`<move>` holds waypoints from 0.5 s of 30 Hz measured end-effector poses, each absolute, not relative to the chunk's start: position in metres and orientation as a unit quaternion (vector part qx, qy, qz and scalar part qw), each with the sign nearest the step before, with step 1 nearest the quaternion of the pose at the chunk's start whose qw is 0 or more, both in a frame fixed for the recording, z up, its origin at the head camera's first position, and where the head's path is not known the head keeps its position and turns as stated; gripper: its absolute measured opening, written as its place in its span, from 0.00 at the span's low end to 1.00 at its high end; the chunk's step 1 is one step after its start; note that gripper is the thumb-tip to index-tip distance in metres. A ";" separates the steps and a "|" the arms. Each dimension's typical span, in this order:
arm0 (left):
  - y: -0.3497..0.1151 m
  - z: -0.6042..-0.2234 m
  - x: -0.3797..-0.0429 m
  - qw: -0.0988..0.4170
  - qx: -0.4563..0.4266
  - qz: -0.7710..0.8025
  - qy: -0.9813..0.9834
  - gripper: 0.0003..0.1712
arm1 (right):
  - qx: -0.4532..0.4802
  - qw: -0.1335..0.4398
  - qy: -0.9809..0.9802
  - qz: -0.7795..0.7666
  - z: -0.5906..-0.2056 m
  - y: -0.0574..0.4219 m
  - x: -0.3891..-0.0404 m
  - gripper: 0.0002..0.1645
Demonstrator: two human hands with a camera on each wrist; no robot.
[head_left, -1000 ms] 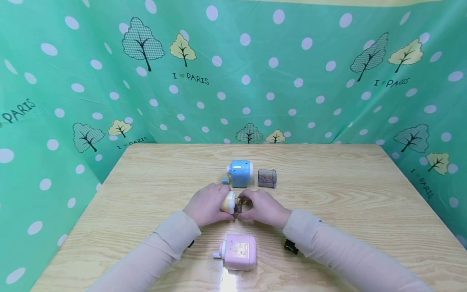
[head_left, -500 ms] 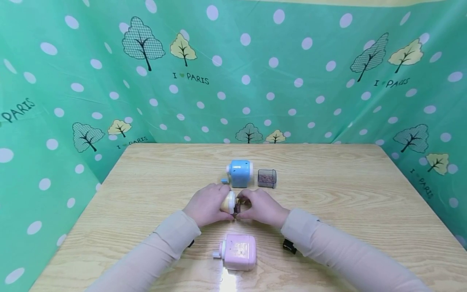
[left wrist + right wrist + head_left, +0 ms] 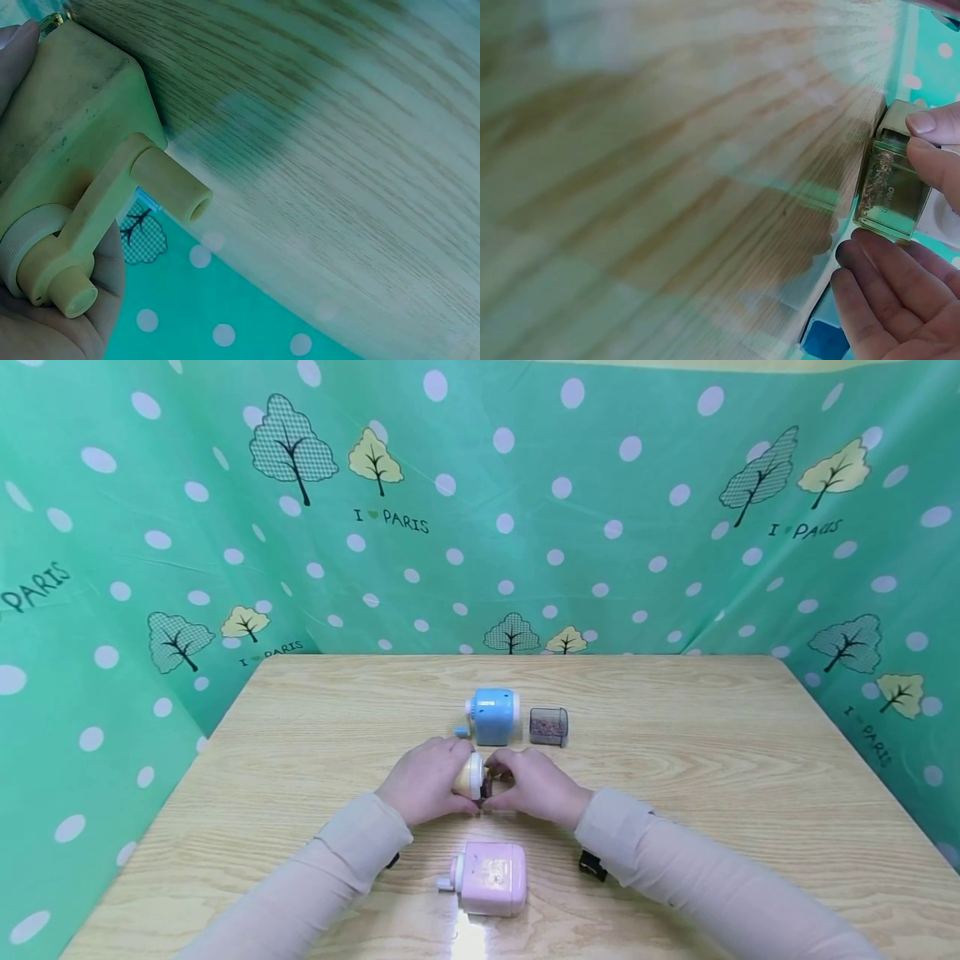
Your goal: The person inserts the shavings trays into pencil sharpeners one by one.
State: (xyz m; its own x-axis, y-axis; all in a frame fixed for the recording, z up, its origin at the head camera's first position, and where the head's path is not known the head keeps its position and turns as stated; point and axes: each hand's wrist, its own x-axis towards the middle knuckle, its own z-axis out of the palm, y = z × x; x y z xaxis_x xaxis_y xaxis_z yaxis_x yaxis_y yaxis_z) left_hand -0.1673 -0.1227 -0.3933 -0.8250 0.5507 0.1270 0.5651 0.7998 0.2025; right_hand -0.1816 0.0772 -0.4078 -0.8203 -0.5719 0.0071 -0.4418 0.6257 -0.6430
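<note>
Near the table's middle my left hand (image 3: pixel 422 781) grips a pale yellow crank pencil sharpener (image 3: pixel 82 97), its white end (image 3: pixel 476 777) pointing right. The sharpener's crank handle (image 3: pixel 171 184) sticks out in the left wrist view. At that end, my right hand (image 3: pixel 538 785) holds a see-through shavings drawer (image 3: pixel 889 191) between thumb and fingers, right at the sharpener's body. Shavings show inside the drawer. In the right wrist view the thumb lies on one side of the drawer and the fingertips at its opposite edge. The palm covers part of the sharpener.
A blue crank sharpener (image 3: pixel 493 717) stands beyond the hands, with a loose see-through drawer of shavings (image 3: pixel 549 727) to its right. Nearer the front lies a pink crank sharpener (image 3: pixel 492 878) between the forearms. A green patterned cloth (image 3: pixel 555 527) hangs behind the wooden table (image 3: pixel 675 735).
My right hand has crept slightly left toward the yellow sharpener, and less of the drawer shows between the hands. The left hand stays in place.
</note>
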 end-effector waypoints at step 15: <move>-0.122 -0.392 -0.167 0.029 -0.291 -0.123 -0.948 0.35 | -0.285 0.094 0.896 -0.327 -0.410 0.075 -0.183 0.31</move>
State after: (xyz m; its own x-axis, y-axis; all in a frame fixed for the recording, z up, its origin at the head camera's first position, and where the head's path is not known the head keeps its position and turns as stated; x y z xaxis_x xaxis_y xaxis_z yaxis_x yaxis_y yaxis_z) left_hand -0.1669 -0.1221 -0.3924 -0.8284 0.5455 0.1274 0.5600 0.7998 0.2162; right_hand -0.1833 0.0747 -0.4096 -0.8200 -0.5720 0.0182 -0.4491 0.6234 -0.6401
